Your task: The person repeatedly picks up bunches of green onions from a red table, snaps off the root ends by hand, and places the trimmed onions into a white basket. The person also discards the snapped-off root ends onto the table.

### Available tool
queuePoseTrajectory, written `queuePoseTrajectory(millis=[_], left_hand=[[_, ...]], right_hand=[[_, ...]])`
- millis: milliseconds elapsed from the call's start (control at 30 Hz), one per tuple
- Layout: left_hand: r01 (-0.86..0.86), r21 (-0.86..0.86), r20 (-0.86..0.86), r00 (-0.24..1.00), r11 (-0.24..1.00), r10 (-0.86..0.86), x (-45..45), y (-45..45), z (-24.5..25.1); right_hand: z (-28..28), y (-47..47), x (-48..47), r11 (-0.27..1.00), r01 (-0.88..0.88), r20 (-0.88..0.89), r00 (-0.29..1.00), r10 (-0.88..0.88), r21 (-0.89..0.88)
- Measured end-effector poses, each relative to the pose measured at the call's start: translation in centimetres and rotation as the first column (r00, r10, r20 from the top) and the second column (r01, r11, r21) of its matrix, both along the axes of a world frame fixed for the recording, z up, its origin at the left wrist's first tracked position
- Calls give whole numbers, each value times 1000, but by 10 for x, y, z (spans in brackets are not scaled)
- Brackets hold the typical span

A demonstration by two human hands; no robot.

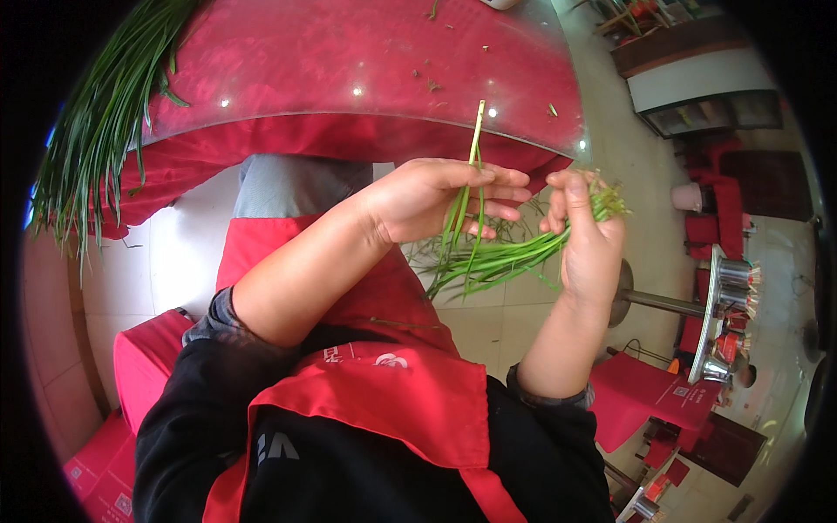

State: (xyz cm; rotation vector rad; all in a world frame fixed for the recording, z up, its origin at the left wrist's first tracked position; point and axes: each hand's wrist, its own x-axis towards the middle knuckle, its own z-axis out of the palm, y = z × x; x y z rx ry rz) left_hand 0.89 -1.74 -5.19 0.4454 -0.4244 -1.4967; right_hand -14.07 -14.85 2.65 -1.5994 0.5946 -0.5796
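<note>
My right hand (585, 229) is closed around the root ends of a bunch of green Chinese chives (503, 258), whose leaves hang to the left over the apron. To its left, my left hand (458, 193) holds a few separate chive stalks (477, 131) between thumb and fingers, their pale ends pointing up past the table edge. Its other fingers are spread. A large pile of long chives (108, 131) lies at the table's left end and droops over the edge.
The glass-topped table with a red cloth (366, 72) is before me, with small scraps on it. Loose trimmings lie on the tiled floor beyond my hands. Red-covered chairs (147, 366) stand at left; a table with metal utensil holders (713, 314) is at right.
</note>
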Motion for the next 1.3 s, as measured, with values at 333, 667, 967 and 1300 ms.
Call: queuePoseTrajectory(millis=[333,667,967,1300], left_hand=[[-8,127,385,922,992,-42,-21,0,1],[-12,29,180,984,1000,7,-25,-7,-7],[-196,29,200,962,980,186,-23,-8,-4],[-236,80,-88,966,969,242,-27,-5,8]], right_hand=[[-12,7,31,936,-69,57,997,52,344],[-11,9,36,909,-193,170,976,138,369],[-17,25,-6,961,20,-169,983,-69,-276],[-29,24,6,969,2,38,999,8,-247]])
